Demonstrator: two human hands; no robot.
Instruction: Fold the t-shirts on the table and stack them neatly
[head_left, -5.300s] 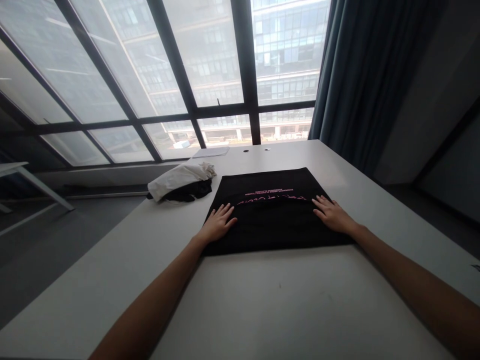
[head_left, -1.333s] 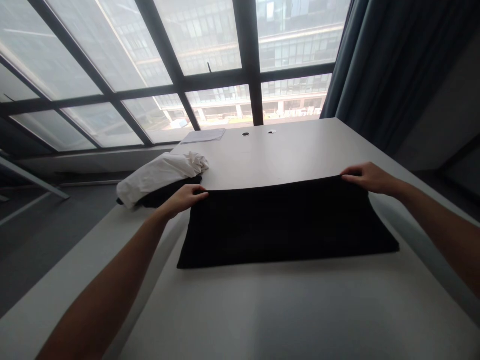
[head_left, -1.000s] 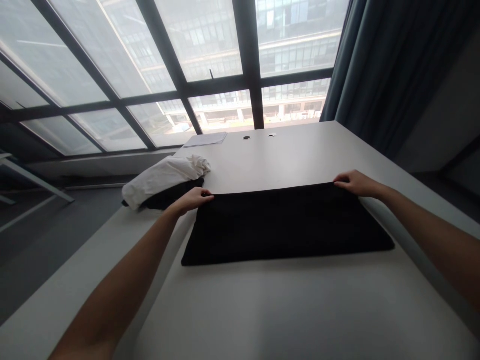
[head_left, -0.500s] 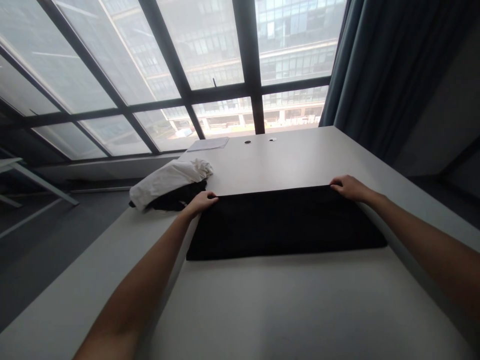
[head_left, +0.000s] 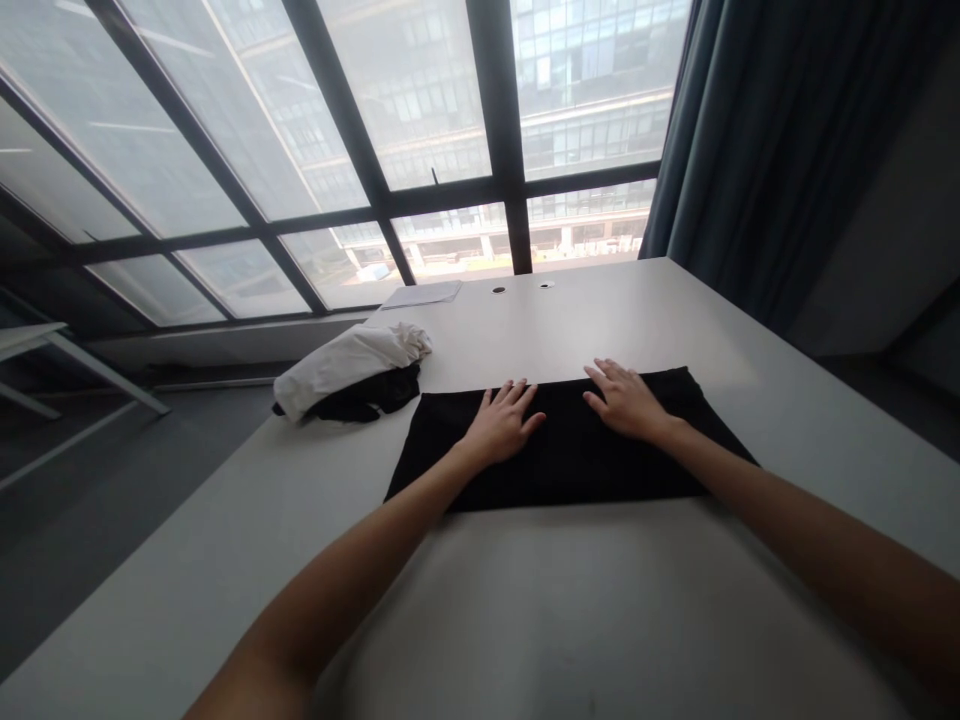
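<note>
A black folded cloth (head_left: 559,455) lies flat on the white table (head_left: 570,610), its long sides running left to right. My left hand (head_left: 501,425) rests on its upper part, left of the middle, with the fingers spread and pointing at the far edge. On the other side of the middle, my right hand (head_left: 622,400) lies palm down with fingers apart, its fingertips around the far edge. Neither hand grips anything. What kind of cloth item this is cannot be made out. My forearms cover parts of its left and right sides.
A bunched white cloth (head_left: 349,362) with a black cloth (head_left: 360,398) under it sits at the table's left edge. Papers (head_left: 422,293) lie at the far left corner, near two round cable holes. Windows stand behind the table, and a dark curtain (head_left: 720,150) hangs at right.
Both hands have let go of the black cloth's far corners. They have moved inward and now lie spread on top of it.
</note>
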